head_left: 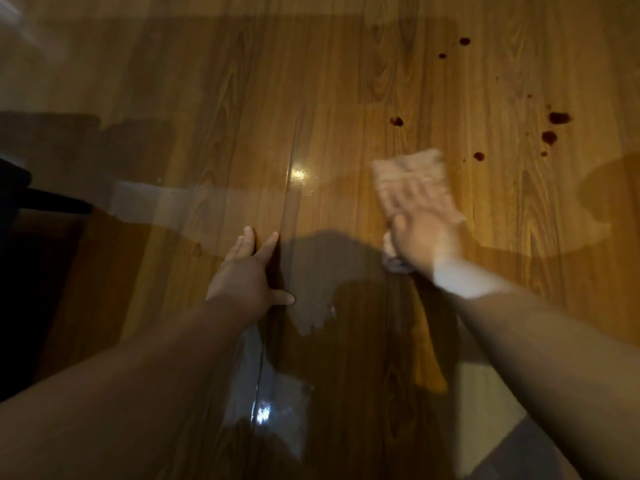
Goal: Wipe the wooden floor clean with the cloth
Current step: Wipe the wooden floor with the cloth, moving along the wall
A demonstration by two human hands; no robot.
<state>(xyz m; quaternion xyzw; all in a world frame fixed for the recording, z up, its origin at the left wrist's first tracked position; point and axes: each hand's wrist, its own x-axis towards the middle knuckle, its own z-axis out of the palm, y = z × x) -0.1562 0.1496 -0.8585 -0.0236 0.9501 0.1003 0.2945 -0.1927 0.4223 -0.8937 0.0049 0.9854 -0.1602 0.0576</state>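
Observation:
A pale pinkish cloth (412, 174) lies flat on the glossy wooden floor (242, 116), right of centre. My right hand (424, 233) presses on the cloth with fingers spread; it is blurred by motion. My left hand (247, 271) rests flat on the floor planks to the left, fingers straight and apart, holding nothing. Several dark red spots (557, 117) stain the floor beyond and to the right of the cloth, one spot (396, 121) just ahead of it.
A dark piece of furniture (20, 202) stands at the left edge. A bright light glare (298, 174) shines on the planks between my hands. Shadows of my arms fall across the near floor.

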